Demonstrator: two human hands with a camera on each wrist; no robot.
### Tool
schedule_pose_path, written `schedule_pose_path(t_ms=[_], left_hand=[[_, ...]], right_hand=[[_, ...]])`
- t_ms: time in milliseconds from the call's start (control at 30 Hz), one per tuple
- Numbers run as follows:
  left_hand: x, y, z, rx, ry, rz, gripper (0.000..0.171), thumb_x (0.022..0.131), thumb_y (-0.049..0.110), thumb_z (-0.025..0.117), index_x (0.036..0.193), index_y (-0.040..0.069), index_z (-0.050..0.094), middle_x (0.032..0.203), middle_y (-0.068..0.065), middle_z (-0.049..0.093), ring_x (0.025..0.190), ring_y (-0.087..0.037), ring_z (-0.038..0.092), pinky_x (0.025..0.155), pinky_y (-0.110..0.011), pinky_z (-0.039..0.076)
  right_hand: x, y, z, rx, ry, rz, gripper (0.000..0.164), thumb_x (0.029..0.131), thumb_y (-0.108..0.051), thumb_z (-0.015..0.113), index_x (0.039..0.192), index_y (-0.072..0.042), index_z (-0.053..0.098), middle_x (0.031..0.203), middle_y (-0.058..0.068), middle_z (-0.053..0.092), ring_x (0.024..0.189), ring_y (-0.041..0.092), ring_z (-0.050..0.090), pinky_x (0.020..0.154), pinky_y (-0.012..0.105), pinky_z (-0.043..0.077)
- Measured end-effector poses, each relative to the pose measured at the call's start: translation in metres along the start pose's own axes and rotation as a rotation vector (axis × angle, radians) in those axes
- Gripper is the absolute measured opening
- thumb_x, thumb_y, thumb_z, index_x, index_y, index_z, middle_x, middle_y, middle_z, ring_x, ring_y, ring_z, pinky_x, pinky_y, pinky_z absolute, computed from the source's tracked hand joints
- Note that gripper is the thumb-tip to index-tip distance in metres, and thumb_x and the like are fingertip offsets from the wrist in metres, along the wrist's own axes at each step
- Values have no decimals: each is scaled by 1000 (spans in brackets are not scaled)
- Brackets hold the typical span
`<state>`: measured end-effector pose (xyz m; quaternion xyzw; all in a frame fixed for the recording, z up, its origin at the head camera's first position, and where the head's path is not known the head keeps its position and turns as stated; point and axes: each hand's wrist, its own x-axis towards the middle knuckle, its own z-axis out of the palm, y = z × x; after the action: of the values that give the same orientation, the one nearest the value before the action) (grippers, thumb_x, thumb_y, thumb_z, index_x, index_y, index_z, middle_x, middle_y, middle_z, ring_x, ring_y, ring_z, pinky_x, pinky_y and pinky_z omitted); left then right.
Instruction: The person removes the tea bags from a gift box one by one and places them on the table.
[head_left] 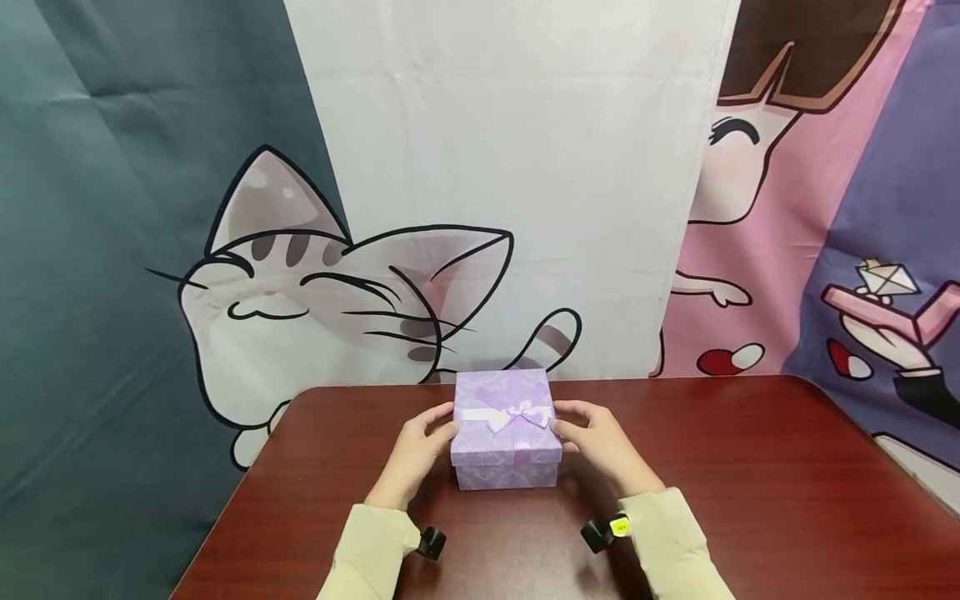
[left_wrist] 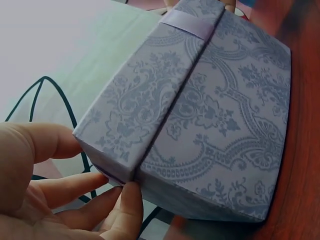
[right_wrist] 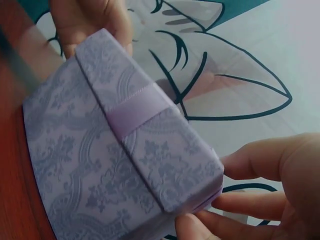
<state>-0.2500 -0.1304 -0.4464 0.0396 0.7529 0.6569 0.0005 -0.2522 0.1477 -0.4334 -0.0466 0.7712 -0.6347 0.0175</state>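
Observation:
A lilac gift box (head_left: 506,477) with a damask pattern stands on the table, its lid (head_left: 480,446) seated on the base. A pale purple ribbon (right_wrist: 137,112) crosses the lid and carries a small bow (head_left: 520,412) on top. At the lid's left side my left hand (head_left: 415,454) grips the edge, thumb near a front corner and fingers along the side. My right hand (head_left: 603,446) holds the lid's opposite side the same way. In both wrist views fingertips sit at the seam between lid and base. The inside of the box is hidden.
The dark red-brown table (head_left: 750,483) reaches back to a printed cloth backdrop (head_left: 525,150) with a cartoon cat. Black wrist cameras sit at both cream sleeves (head_left: 371,550), above the table in front of the box.

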Motion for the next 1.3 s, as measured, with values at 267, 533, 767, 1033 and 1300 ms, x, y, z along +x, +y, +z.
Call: schedule_pose_path(t_ms=[267,533,767,1033,1300], left_hand=[[-1,4,1,-46,-11,24,47,100,6,59,144,-8,50,144,-27,53,130,-34,55,101,-38,52],[-1,8,3,-76,-20,33,47,100,5,60,144,-8,50,145,-27,52,135,-35,51,105,-39,49],[-1,11,4,-135,16,33,47,99,7,62,144,-5,53,144,-25,54,132,-29,53,98,-25,49],[-3,25,1,-321,39,62,48,99,6,62,144,-5,51,148,-22,50,120,-13,59,97,-19,49],[-9,36,-2,-382,40,120,48,99,1,60,145,-8,49,150,-23,48,116,-9,61,96,-20,51]], right_hand=[[-2,-5,1,-6,15,30,44,93,-7,67,134,9,59,131,27,61,90,23,71,86,41,60],[-2,-9,-3,-65,27,54,47,94,-11,67,137,5,58,136,26,58,96,24,70,90,42,59],[-3,-14,-2,-20,37,30,45,95,-9,66,137,5,59,138,25,58,102,26,69,94,45,56],[-9,-28,-4,88,60,-31,42,98,-12,65,138,2,60,139,21,59,106,22,68,100,46,53],[-13,-34,-4,142,74,-109,38,99,-9,62,135,2,63,135,19,63,106,13,67,96,34,55]])
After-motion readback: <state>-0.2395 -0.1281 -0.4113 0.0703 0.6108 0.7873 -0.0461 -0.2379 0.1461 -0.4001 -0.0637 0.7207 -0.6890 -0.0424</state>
